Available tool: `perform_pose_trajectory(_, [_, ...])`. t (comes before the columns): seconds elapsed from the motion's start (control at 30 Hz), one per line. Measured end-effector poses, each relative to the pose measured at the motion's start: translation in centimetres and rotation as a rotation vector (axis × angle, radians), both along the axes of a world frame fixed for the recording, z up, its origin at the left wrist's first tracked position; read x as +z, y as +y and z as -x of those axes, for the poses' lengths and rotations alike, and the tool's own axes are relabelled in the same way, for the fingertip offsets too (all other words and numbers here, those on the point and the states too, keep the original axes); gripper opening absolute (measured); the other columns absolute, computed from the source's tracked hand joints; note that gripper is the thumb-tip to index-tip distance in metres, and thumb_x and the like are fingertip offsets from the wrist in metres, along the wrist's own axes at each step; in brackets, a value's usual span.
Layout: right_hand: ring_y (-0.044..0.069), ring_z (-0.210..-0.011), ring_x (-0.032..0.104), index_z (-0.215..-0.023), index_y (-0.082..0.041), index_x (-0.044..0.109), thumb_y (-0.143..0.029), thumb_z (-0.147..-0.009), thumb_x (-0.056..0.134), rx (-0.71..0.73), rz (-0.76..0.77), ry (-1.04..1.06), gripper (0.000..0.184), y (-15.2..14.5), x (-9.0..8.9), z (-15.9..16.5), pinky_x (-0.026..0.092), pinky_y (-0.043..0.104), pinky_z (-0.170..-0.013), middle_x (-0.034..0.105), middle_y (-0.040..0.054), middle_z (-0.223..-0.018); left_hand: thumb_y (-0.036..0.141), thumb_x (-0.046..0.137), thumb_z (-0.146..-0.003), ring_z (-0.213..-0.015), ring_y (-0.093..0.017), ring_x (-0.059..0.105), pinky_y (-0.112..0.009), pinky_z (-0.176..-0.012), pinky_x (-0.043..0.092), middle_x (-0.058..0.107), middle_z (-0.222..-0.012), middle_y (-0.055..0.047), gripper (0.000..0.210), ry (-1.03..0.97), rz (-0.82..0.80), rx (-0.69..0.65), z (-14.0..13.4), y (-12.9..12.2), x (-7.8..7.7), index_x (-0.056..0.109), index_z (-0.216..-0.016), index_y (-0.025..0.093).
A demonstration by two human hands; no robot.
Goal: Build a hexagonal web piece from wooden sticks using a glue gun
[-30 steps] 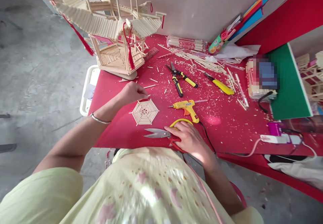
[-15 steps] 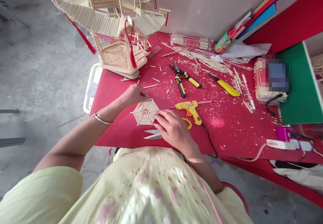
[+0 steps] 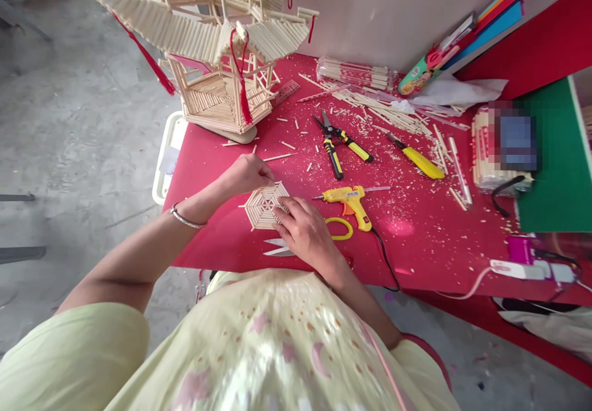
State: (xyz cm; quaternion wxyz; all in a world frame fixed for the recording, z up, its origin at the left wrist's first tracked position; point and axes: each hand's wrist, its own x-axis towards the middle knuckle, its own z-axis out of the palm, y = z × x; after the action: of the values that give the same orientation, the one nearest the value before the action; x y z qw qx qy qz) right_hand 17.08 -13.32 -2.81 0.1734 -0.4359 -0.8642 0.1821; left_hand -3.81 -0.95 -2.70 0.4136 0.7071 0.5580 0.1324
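A small hexagonal panel of thin wooden sticks (image 3: 259, 211), laid in rings like a web, lies on the red table near its front edge. My left hand (image 3: 245, 173) is closed in a pinch at the panel's upper edge; what its fingertips hold is too small to make out. From the right, my right hand (image 3: 305, 226) grips the panel's right side, fingers over the sticks and thumb below. Under and beside that hand lie scissors with a yellow handle (image 3: 343, 229), their blades pointing left. Just beyond sits a yellow glue gun (image 3: 349, 198), nozzle towards the panel.
A stick-built pavilion model (image 3: 226, 99) with red tassels stands at the back left. Black-and-yellow cutters (image 3: 333, 139) and a yellow utility knife (image 3: 420, 161) lie among stick scraps. Bundled sticks (image 3: 483, 152) and a power strip (image 3: 522, 269) are at the right of the red table (image 3: 444, 232).
My right hand has shifted left, further over the panel, uncovering more of the scissors' yellow handle. My left hand stays at the panel's upper edge. The view has moved slightly.
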Motion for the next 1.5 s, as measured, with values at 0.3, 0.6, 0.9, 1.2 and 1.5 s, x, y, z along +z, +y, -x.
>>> perform_pose_trajectory(0.3, [0.029,-0.13,0.052,-0.133,-0.019,0.066,-0.023,-0.101,0.055,-0.003,-0.003,0.018,0.034,-0.1,-0.2,0.1,0.049,0.05,-0.111,0.061,0.0138,-0.142,0.027,0.074,-0.066,-0.055,-0.013,0.054,-0.026,-0.055,0.039,0.067,-0.054,-0.002,0.013,0.034,-0.011,-0.05,0.2,0.3,0.0,0.08,-0.066,0.016])
perform_pose_trajectory(0.6, [0.03,-0.129,0.052,-0.132,-0.017,0.067,-0.022,-0.101,0.055,-0.003,-0.031,0.019,0.034,-0.2,-0.8,0.1,0.048,0.05,-0.111,0.06,0.0142,-0.143,0.022,0.065,-0.07,-0.062,-0.014,0.06,-0.024,-0.057,0.04,0.072,-0.062,-0.003,0.018,0.073,-0.012,-0.124,0.5,0.3,0.4,0.081,-0.072,0.014])
perform_pose_trajectory(0.9, [0.03,-0.129,0.053,-0.132,-0.018,0.067,-0.024,-0.1,0.056,-0.007,-0.041,0.019,0.034,-0.2,-0.8,0.0,0.05,0.05,-0.11,0.06,0.0134,-0.143,0.024,0.063,-0.067,-0.055,-0.012,0.052,-0.023,-0.053,0.038,0.067,-0.056,0.0,0.021,0.097,0.001,-0.068,0.2,0.0,0.2,0.081,-0.072,0.014])
perform_pose_trajectory(1.2, [0.031,-0.129,0.052,-0.134,-0.019,0.066,-0.025,-0.1,0.057,-0.012,-0.044,0.032,0.035,-0.3,-1.2,0.0,0.05,0.051,-0.109,0.061,0.0135,-0.144,0.026,0.064,-0.066,-0.056,-0.012,0.052,-0.023,-0.053,0.037,0.066,-0.057,-0.001,0.022,0.099,0.021,-0.035,0.1,0.0,0.1,0.081,-0.073,0.014])
perform_pose_trajectory(1.5, [0.03,-0.13,0.052,-0.134,-0.019,0.067,-0.026,-0.101,0.056,-0.022,-0.027,0.027,0.035,-0.3,-1.1,0.0,0.048,0.051,-0.11,0.06,0.013,-0.144,0.027,0.063,-0.065,-0.061,-0.015,0.059,-0.023,-0.055,0.04,0.071,-0.061,-0.002,0.024,0.068,0.014,0.0,0.1,-0.1,-0.4,0.082,-0.073,0.014])
